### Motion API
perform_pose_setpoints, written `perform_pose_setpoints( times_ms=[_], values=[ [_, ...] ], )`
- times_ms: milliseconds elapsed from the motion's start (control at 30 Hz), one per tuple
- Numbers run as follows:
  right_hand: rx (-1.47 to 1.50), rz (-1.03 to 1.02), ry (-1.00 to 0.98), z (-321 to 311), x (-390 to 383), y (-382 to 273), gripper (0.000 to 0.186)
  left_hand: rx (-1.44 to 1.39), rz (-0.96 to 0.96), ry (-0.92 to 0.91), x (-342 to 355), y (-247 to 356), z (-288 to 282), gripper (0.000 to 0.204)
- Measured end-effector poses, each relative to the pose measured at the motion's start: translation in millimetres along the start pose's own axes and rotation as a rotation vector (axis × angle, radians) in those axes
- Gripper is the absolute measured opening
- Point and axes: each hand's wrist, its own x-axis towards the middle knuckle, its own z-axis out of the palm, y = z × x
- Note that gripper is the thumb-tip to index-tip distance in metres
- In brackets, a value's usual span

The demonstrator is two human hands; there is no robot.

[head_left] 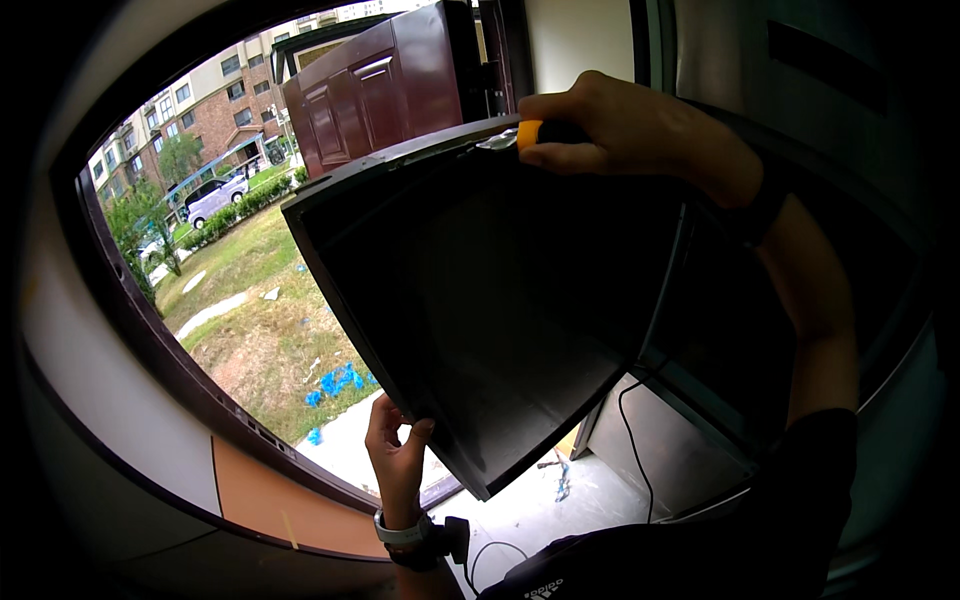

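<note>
A large black panel (480,310) with raised edges is held up tilted in front of me. Low on its left side, my left hand (398,448) pinches the edge between thumb and fingers. Up at the panel's top edge, my right hand (585,125) is closed around a tool with a yellow-and-black handle (529,136). A shiny, pale metallic patch (497,141) shows at the tool's tip, against the top edge; whether it is a blade or something on the panel, I cannot tell. My palm hides most of the tool.
An open doorway on the left gives onto grass (250,330) with blue scraps (342,379) and a parked car (215,197). A dark red door (385,95) stands beyond the panel. Below right, a black cable (637,455) hangs before a metal cabinet (665,445).
</note>
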Motion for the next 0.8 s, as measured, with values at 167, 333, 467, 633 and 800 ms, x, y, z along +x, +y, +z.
perform_pose_setpoints(
  times_ms=[167,333,467,633,800],
  values=[
    [-0.053,0.025,0.005,1.3,-2.0,0.1,0.056,0.014,-0.005,0.001,-0.7,0.4,0.2,0.034],
    [-0.124,-0.016,0.104,11.9,-3.1,2.1,0.054,0.020,0.007,0.003,-1.5,-1.4,-2.6,0.032],
    [-0.198,-0.093,0.217,25.1,-5.1,10.8,0.053,0.015,0.004,-0.006,-0.4,-2.3,-0.2,0.032],
    [-0.216,-0.150,0.331,37.3,-2.2,12.0,0.050,-0.019,-0.023,0.014,4.3,-8.4,-1.2,0.036],
    [-0.126,-0.092,0.144,23.1,1.0,10.0,0.041,-0.004,-0.015,0.019,3.8,-13.2,-5.1,0.040]
  ],
)
